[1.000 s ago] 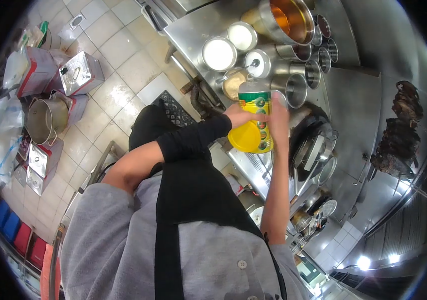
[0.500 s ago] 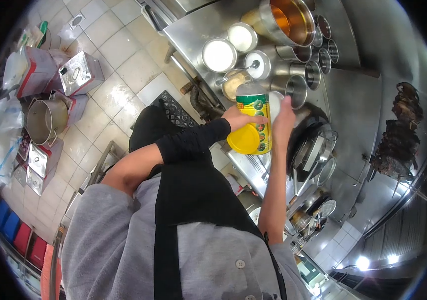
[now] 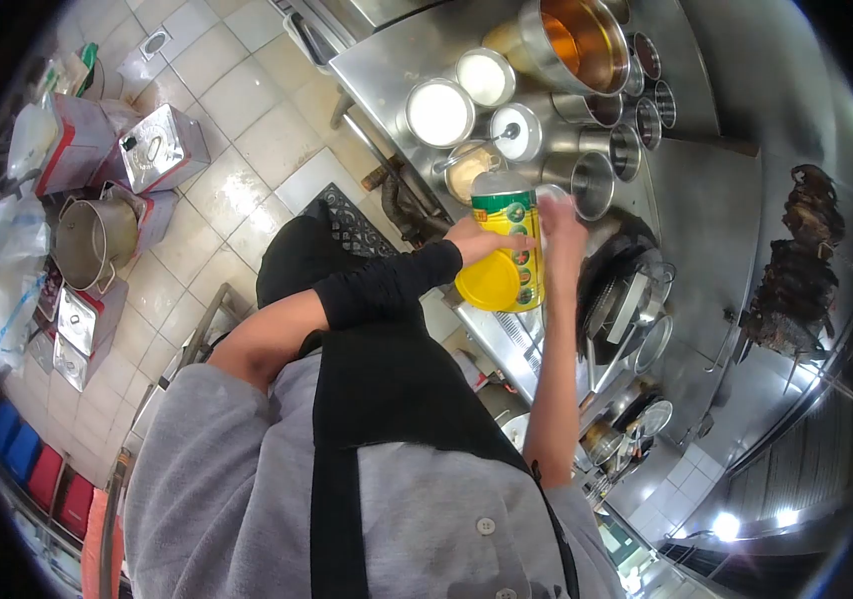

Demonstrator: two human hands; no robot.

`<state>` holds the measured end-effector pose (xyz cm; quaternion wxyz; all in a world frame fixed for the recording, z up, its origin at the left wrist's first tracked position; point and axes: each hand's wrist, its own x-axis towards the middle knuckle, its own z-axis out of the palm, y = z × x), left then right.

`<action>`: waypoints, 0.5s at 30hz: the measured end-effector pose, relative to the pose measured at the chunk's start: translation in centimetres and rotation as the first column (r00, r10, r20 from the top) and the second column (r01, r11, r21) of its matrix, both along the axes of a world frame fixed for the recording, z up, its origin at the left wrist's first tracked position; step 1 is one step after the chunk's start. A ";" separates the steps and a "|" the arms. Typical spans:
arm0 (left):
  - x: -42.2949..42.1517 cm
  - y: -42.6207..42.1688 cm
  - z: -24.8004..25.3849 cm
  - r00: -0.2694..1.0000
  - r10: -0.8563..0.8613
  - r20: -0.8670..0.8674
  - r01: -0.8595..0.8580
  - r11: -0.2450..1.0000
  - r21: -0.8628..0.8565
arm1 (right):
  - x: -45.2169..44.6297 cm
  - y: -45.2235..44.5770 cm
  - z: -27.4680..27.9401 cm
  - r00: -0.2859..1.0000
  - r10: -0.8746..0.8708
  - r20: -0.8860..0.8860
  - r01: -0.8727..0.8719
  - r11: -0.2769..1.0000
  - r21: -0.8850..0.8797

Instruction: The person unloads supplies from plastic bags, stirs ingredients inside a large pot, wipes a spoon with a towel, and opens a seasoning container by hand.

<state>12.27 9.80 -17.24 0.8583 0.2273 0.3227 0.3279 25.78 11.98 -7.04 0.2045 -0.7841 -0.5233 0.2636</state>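
My left hand (image 3: 473, 243) is closed around a yellow and green can (image 3: 518, 225), which tilts over the counter. A round yellow lid (image 3: 488, 286) shows against the can's lower side, below my left hand. On the other side of the can is my right hand (image 3: 563, 222), blurred by motion. Something pale, too smeared to name, shows at its fingers. Just beyond the can's upper end stands a container of beige powder (image 3: 468, 177). Near it is a container of white powder (image 3: 516, 132) with a spoon in it.
Two more containers of white contents, a white tub (image 3: 439, 113) and a smaller tub (image 3: 484, 77), stand behind. A large pot of amber liquid (image 3: 578, 45) and several steel canisters (image 3: 591, 185) are at the back right. A dark wok (image 3: 614, 280) lies right of my arm.
My right hand has moved slightly upward beside the can and is now blurred, and the pale thing at its fingers has shifted too. My left hand and the can have hardly moved.
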 end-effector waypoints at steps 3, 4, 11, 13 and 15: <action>-0.6 -0.2 0.4 1.000 0.006 -0.025 -0.005 0.999 0.037 | 0.8 0.1 -1.8 0.993 0.083 0.081 -0.086 0.996 0.037; -0.6 -0.2 0.3 1.000 -0.002 0.001 0.002 1.000 0.010 | 0.4 0.0 -0.9 0.983 0.151 0.105 -0.144 0.987 -0.073; -0.2 -0.5 0.3 1.000 -0.007 0.019 0.006 1.000 0.012 | -2.0 -0.6 2.0 0.995 0.083 0.051 -0.079 0.994 -0.071; -0.7 -0.1 1.0 1.000 -0.011 0.019 0.011 1.000 -0.002 | -1.5 -0.3 1.1 0.998 -0.053 0.038 0.045 0.980 0.195; -0.7 0.0 1.2 1.000 -0.017 -0.024 0.018 1.000 0.007 | -1.5 -0.8 1.6 0.994 0.080 0.077 -0.082 0.996 0.018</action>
